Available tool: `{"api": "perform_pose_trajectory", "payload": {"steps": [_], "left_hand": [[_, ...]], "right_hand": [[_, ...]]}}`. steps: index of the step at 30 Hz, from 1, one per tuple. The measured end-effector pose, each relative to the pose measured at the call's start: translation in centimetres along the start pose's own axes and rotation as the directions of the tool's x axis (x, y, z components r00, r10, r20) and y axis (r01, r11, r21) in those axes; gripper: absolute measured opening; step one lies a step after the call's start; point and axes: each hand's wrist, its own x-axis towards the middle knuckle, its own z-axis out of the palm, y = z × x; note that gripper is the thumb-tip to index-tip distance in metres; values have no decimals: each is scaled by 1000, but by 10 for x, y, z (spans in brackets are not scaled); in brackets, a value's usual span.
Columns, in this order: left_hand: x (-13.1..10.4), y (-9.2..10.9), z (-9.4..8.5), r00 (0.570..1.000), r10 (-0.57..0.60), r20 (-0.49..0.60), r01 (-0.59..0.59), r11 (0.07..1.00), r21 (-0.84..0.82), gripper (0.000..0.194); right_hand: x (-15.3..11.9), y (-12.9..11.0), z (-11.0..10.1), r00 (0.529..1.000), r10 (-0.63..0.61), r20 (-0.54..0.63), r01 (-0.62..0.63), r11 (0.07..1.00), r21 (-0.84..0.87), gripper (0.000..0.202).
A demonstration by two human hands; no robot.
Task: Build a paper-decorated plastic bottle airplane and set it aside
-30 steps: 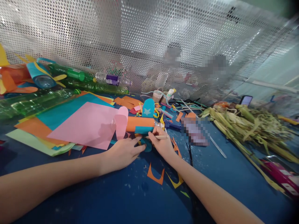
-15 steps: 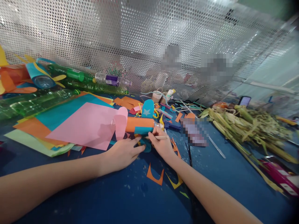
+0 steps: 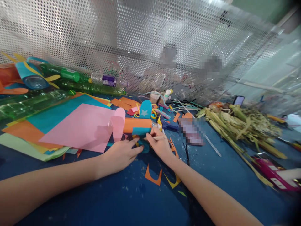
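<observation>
A plastic bottle wrapped in orange paper point(image 3: 129, 125) lies on its side, its clear neck to the right. A pink paper tailpiece point(image 3: 118, 122) crosses its left end, and a blue paper wing with a pale star point(image 3: 145, 110) sticks up behind. On the near side, a second blue wing point(image 3: 145, 147) lies low, partly hidden by my hands. My left hand point(image 3: 119, 156) rests flat with fingers spread, fingertips touching this near wing. Pinched in my right hand point(image 3: 160, 145) is a slim, pale pen point(image 3: 159, 137), its tip hidden near the fingers by the wing.
Stacked coloured sheets, topped by pink paper point(image 3: 81, 125), lie left. Green bottles point(image 3: 39, 102) and a paper-covered bottle point(image 3: 31, 75) stand behind. Orange scraps point(image 3: 154, 176) lie in front. Dry husks point(image 3: 235, 125) and a magenta object point(image 3: 270, 173) are right; a perforated silver sheet point(image 3: 94, 34) hangs behind.
The view has shifted slightly, so everything sits a little further left. Both hands keep nearly the same pose at the bottle, the pen still in my right hand.
</observation>
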Motion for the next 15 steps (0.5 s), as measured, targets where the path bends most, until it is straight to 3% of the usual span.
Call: {"api": "perform_pose_trajectory", "payload": {"steps": [15], "left_hand": [[0, 0, -1, 1000, -5, 11, 5, 1000, 9, 35]], "right_hand": [[0, -2, 0, 1000, 28, 2, -28, 997, 73, 27]]}}
